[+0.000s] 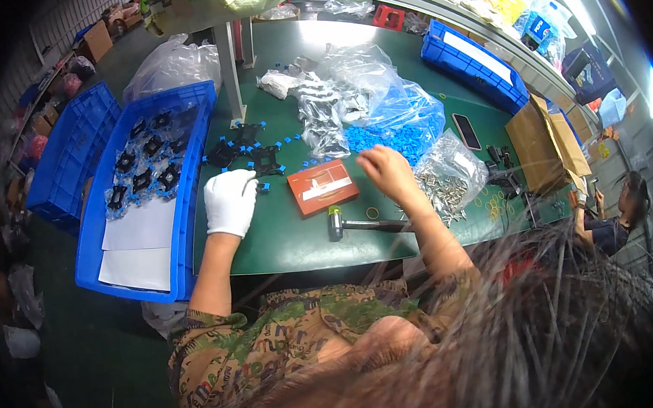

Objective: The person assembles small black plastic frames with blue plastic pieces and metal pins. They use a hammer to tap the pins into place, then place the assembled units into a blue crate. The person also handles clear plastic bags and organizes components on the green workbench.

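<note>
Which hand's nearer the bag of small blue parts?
Right. The bare right hand is at the near-left side of the bag of small blue parts; the gloved left hand is farther left, past the reddish box.

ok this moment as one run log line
left hand: white glove, beside black frames | right hand: bare, near blue pieces, grip unclear | red box: between hands | mallet: on green table

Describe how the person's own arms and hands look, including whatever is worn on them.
The left hand wears a white glove ending at the wrist; the right hand has no glove. Both forearms are bare below short sleeves in a green, brown and black camouflage print with lettering. No cables show.
</note>
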Action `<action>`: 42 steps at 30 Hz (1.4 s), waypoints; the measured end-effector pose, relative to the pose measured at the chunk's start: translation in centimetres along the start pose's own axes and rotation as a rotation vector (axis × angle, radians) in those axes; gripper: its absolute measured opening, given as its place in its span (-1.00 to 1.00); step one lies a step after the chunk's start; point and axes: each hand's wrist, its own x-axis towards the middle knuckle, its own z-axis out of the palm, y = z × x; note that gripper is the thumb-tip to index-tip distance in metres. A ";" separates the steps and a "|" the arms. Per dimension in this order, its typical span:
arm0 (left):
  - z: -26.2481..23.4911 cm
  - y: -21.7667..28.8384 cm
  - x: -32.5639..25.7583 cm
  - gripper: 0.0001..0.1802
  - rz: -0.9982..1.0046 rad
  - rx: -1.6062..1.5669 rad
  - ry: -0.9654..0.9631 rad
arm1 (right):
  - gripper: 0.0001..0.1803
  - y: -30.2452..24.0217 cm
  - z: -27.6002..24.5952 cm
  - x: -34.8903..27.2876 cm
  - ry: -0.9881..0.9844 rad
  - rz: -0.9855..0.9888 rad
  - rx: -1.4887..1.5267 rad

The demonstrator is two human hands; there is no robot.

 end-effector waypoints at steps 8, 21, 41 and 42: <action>-0.6 3.1 1.5 -0.87 -0.019 -0.190 -0.037 | -0.68 6.0 7.1 8.1 -0.207 0.240 0.020; 9.6 0.1 5.7 -0.15 -0.677 -1.041 -0.419 | -0.86 -2.8 -2.1 9.3 -0.029 -0.371 -0.188; 7.6 1.2 3.7 -0.44 -0.679 -2.682 -0.659 | -0.84 -9.5 -1.3 5.9 0.060 -0.354 0.357; 7.1 1.5 3.8 -0.45 -0.723 -2.684 -0.645 | -0.85 -10.4 -0.5 5.3 0.050 -0.332 0.398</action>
